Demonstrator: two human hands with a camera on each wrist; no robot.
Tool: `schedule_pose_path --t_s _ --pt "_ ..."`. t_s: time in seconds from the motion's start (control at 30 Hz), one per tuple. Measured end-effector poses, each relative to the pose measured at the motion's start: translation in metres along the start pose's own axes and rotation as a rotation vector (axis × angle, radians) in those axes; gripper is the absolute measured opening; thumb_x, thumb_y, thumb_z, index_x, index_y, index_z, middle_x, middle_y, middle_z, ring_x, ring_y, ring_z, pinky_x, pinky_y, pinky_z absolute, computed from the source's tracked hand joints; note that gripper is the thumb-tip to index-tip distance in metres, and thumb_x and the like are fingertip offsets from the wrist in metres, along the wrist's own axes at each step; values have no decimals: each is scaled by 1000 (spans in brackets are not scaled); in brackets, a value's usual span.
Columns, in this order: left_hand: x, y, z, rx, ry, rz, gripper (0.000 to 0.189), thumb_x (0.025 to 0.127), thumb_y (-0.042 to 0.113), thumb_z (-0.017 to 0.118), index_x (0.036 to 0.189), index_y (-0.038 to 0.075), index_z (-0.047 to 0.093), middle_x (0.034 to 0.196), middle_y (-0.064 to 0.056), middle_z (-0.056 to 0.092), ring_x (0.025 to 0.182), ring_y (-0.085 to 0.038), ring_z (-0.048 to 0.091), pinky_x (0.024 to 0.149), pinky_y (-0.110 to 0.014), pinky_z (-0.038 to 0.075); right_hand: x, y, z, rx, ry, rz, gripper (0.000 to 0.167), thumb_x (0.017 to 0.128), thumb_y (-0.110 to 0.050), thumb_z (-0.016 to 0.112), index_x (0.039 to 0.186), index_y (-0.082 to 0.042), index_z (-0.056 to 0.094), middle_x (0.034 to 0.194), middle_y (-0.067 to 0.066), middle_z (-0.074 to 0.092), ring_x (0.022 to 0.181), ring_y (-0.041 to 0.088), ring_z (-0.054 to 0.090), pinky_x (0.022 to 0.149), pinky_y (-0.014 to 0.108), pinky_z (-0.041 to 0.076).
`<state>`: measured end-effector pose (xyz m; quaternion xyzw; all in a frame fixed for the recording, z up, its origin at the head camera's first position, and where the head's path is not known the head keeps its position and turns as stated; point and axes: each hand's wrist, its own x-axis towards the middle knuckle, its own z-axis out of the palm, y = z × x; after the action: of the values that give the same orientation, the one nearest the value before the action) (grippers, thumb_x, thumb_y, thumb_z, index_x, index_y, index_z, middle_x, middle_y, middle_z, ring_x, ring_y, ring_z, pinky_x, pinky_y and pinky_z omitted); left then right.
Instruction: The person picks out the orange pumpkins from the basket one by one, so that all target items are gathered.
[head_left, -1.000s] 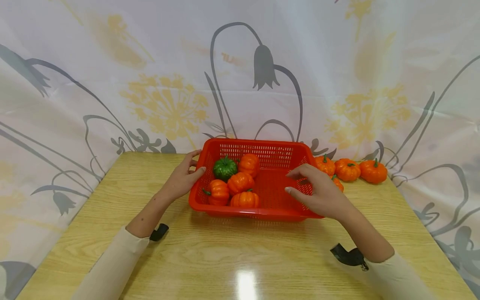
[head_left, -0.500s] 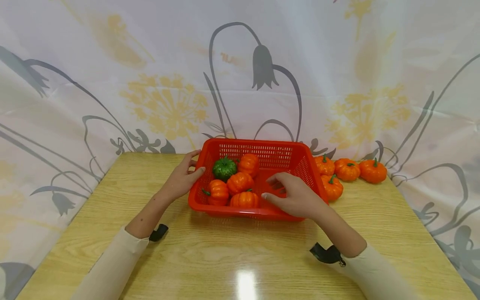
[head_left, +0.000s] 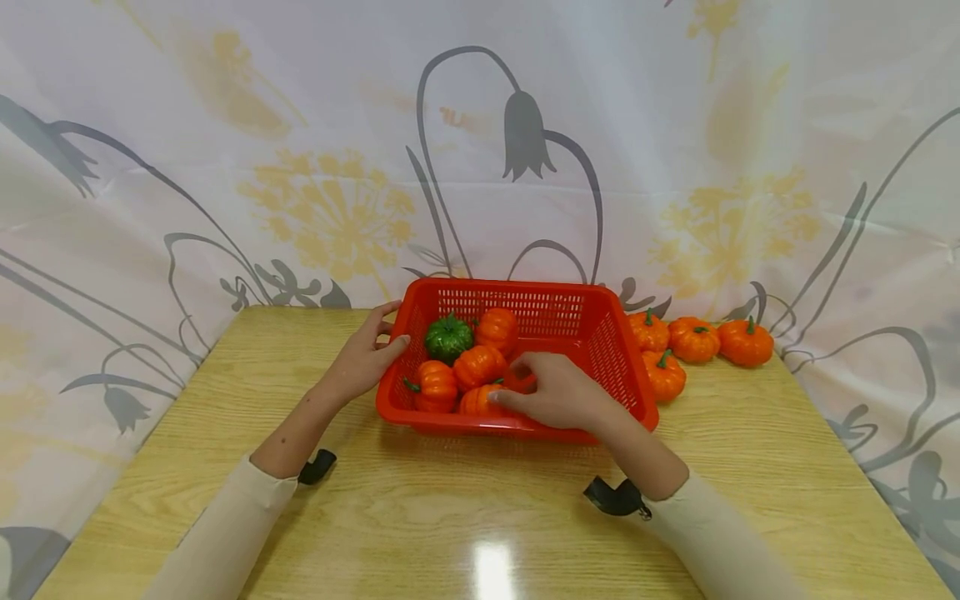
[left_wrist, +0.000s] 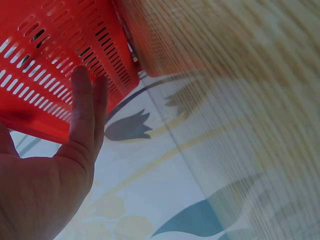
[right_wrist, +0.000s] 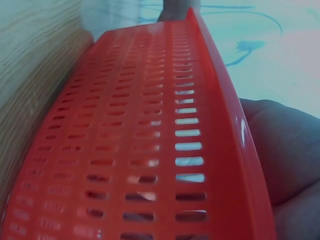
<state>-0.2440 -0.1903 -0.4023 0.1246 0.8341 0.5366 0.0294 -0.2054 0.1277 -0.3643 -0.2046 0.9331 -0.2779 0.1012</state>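
A red plastic basket (head_left: 517,423) holds a green pumpkin (head_left: 448,337) and several small orange pumpkins, all in its left half. My left hand (head_left: 362,360) holds the basket's left end, thumb over the rim and fingers laid along the outer slotted wall (left_wrist: 60,55). Inside the basket, my right hand (head_left: 562,392) is bent with thumb and fingers apart. Its thumb tip overlaps the front orange pumpkin (head_left: 477,400), while its fingers are close to the middle orange pumpkin (head_left: 480,367). In the right wrist view the basket wall (right_wrist: 115,120) hides the fingertips.
Beside the basket's right end are several more orange pumpkins (head_left: 694,340), one nearer the front (head_left: 664,377). The wooden table (head_left: 420,517) ends at a flower-printed cloth (head_left: 337,125) behind. Black straps (head_left: 617,497) hang at both wrists.
My right hand has moved left inside the basket, from its right end to the front orange pumpkin. My left hand and the basket have stayed in place.
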Motion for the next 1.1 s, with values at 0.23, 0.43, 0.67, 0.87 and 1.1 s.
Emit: schedule_pose_path --t_s 0.23,0.43,0.67,0.87,1.1 --pt "0 0 1 -2 3 -11 68 111 20 55 169 11 21 144 -29 52 117 -44 68 88 -49 64 8 -11 4 -45 -18 65 59 93 -58 74 116 -3 72 105 5 73 95 22 67 86 41 58" --pt "0 1 1 1 5 -15 67 111 20 56 168 11 22 143 -28 53 116 -44 68 86 -49 65 13 -18 7 -36 -54 94 54 92 -58 76 80 -8 60 67 -1 44 62 17 44 56 31 35" --pt "1 0 1 12 8 -17 65 111 18 56 168 11 24 142 -28 54 116 -44 69 85 -49 65 18 -14 10 -36 -83 120 54 92 -59 75 82 -8 61 69 -1 46 63 16 46 56 30 35" --pt "2 -2 1 11 12 -21 65 111 18 56 168 11 24 141 -27 55 117 -44 69 86 -49 65 19 -13 10 -11 -97 130 51 92 -57 76 87 -7 62 73 0 48 68 17 50 59 31 37" --pt "3 -2 0 11 7 -14 66 111 20 56 168 12 23 139 -27 56 117 -44 69 86 -49 65 18 -12 8 -13 -107 137 54 92 -59 76 98 -7 64 82 3 54 78 21 55 64 33 43"
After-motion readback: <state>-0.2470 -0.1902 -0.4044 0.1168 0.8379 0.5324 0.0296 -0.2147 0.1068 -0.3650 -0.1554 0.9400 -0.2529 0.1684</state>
